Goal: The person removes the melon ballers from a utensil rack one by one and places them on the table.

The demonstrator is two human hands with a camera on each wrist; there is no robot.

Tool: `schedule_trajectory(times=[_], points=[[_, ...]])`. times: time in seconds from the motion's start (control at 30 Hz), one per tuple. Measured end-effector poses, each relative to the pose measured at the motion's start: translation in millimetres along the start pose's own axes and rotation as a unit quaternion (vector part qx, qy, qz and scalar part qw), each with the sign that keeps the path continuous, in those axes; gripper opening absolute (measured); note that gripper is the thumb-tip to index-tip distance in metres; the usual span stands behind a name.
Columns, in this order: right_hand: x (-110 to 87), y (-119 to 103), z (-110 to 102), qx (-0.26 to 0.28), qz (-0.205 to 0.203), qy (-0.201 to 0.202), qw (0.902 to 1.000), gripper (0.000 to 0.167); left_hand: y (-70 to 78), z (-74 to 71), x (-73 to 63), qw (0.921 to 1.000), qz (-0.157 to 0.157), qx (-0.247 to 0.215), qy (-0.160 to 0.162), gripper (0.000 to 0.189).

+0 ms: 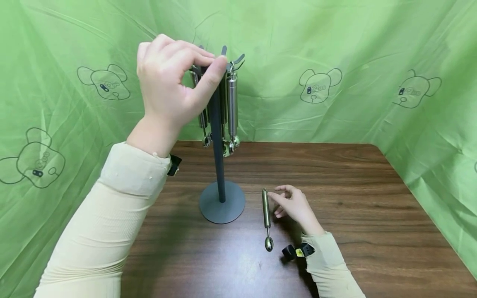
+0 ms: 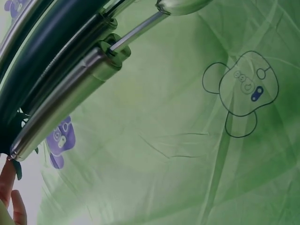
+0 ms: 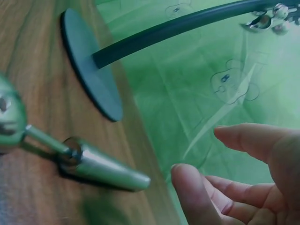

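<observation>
My left hand [image 1: 167,78] is at the top of a dark utensil stand [image 1: 217,161], thumb and fingers gripping around its hooked head. Several metal utensils [image 1: 232,103] with thick handles hang there, bowl ends down; the hand and post partly hide them. In the left wrist view, one hanging utensil [image 2: 70,101] shows close up, and only a few fingertips [image 2: 18,208] appear. On the table lies a metal spoon [image 1: 266,209] with a thick handle and small oval bowl. Just right of its handle is my right hand [image 1: 294,205], thumb and forefinger apart, holding nothing.
The stand's round base [image 1: 231,211] sits on the brown wooden table [image 1: 346,198], left of the spoon. Green cloth [image 1: 275,45] with bear-like line drawings hangs behind and at both sides. Each wrist wears a black camera [image 1: 298,251].
</observation>
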State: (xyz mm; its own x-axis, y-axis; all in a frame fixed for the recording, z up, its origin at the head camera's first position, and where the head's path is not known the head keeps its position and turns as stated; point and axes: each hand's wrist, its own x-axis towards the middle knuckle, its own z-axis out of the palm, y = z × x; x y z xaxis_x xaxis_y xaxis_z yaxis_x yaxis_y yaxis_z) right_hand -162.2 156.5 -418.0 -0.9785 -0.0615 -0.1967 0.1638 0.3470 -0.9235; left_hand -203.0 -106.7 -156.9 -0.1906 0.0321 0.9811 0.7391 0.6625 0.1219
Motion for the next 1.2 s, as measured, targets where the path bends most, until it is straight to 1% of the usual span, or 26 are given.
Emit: schedule_trajectory(times=[0.1, 0.27, 0.33, 0.43, 0.63, 0.83, 0.97, 1.07, 1.2], points=[[-3.1, -8, -2, 0.01, -0.025, 0.0, 0.9996, 0.049, 4.2, -0.3, -1.2, 0.9997, 0.0, 0.026, 0.0, 0.038], [-8.3, -28, -2, 0.038, -0.053, 0.007, 0.9978, 0.043, 9.6, -2.3, -2.2, 0.997, -0.016, 0.074, -0.014, 0.045], [-10.8, -37, -2, 0.046, -0.063, 0.012, 0.9969, 0.042, 11.1, -2.3, -2.3, 0.9957, -0.021, 0.089, -0.015, 0.047], [-14.5, -50, -3, 0.051, -0.081, 0.014, 0.9953, 0.042, 12.7, -1.3, -2.6, 0.9947, -0.024, 0.099, -0.01, 0.047], [-17.3, -70, -4, 0.044, -0.129, 0.015, 0.9906, 0.038, 14.2, 0.2, -4.5, 0.9952, -0.045, 0.087, -0.003, 0.043], [-20.3, -87, -3, 0.049, -0.156, 0.012, 0.9865, 0.037, 12.1, 2.0, -4.7, 0.9965, -0.051, 0.066, 0.005, 0.04], [-22.1, -100, -2, 0.044, -0.174, 0.003, 0.9837, 0.035, 10.3, 2.9, -4.6, 0.9971, -0.062, 0.043, 0.007, 0.037], [-22.3, -110, -1, 0.032, -0.198, 0.003, 0.9797, 0.033, 9.0, 4.0, -3.7, 0.9974, -0.067, 0.024, 0.008, 0.034], [-21.7, -125, -1, 0.013, -0.233, 0.013, 0.9723, 0.031, 7.5, 5.3, -2.0, 0.9976, -0.068, 0.005, 0.006, 0.033]])
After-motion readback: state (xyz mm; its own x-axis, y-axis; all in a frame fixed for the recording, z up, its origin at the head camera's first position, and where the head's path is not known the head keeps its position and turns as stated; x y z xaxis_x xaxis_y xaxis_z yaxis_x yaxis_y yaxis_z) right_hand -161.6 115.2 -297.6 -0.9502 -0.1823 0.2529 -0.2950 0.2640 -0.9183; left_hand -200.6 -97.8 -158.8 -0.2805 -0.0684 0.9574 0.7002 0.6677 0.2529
